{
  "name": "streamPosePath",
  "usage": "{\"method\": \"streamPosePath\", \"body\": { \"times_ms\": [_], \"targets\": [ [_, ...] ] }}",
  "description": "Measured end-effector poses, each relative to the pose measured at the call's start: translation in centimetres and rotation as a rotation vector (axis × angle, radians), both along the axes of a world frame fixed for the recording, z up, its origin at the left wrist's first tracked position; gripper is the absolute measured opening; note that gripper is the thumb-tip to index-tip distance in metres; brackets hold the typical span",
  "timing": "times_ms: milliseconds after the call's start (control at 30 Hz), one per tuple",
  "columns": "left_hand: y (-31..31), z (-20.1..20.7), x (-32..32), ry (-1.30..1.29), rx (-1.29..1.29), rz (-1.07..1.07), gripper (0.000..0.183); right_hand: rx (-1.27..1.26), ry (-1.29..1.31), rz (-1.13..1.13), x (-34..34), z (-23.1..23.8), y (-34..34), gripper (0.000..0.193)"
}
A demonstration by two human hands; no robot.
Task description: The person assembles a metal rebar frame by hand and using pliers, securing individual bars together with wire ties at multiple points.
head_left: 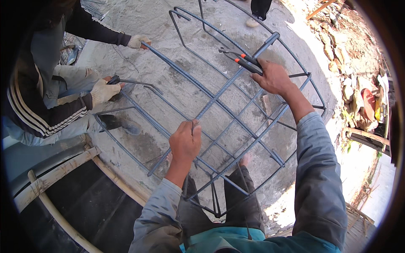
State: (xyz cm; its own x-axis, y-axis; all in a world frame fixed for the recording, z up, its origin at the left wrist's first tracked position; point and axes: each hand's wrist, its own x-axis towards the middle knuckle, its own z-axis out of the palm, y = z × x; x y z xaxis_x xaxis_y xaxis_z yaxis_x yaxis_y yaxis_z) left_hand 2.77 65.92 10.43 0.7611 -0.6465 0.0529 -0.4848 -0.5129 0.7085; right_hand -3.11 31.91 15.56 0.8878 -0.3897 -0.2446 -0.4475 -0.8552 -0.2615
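Observation:
A cage of tied steel rebar (217, 101) with bent stirrups lies over the concrete in front of me. My left hand (184, 141) is closed around a diagonal bar of it, near the middle of the cage. Whether those fingers also pinch some wire cannot be made out. My right hand (273, 78) grips pincers (244, 63) with black and orange handles, above the far right part of the cage. Their jaws point to the far left and hold nothing I can see. The palm side of both hands is hidden.
At the left crouches another person (46, 92). One gloved hand (137, 41) holds a bar's end, the other (105, 90) a black-handled tool. Bamboo poles (63, 215) edge a dark area at lower left. Rubble (344, 80) lies far right; someone's foot (253, 22) stands beyond the cage.

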Motion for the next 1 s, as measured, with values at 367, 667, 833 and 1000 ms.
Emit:
{"method": "streamPosePath", "body": {
  "times_ms": [367, 667, 833, 1000],
  "targets": [
    [16.2, 9.4, -8.0, 1.002, -0.426, 0.87, 0.021, 1.278, -0.322, -1.054, -34.0, 2.1, 22.9, 0.044],
    [19.5, 10.2, -26.4, 1.053, -0.43, 0.905, 0.016, 0.736, -0.222, -0.99, -42.2, -2.2, 22.4, 0.056],
    [17.1, 8.8, -30.7, 1.075, -0.451, 0.9, 0.014, 0.277, -0.211, -1.023, -41.5, -6.9, 17.8, 0.063],
    [17.5, 8.6, -30.9, 1.09, -0.474, 0.884, 0.012, 0.191, -0.016, -0.969, -40.8, -12.3, 15.2, 0.066]
  ]
}}
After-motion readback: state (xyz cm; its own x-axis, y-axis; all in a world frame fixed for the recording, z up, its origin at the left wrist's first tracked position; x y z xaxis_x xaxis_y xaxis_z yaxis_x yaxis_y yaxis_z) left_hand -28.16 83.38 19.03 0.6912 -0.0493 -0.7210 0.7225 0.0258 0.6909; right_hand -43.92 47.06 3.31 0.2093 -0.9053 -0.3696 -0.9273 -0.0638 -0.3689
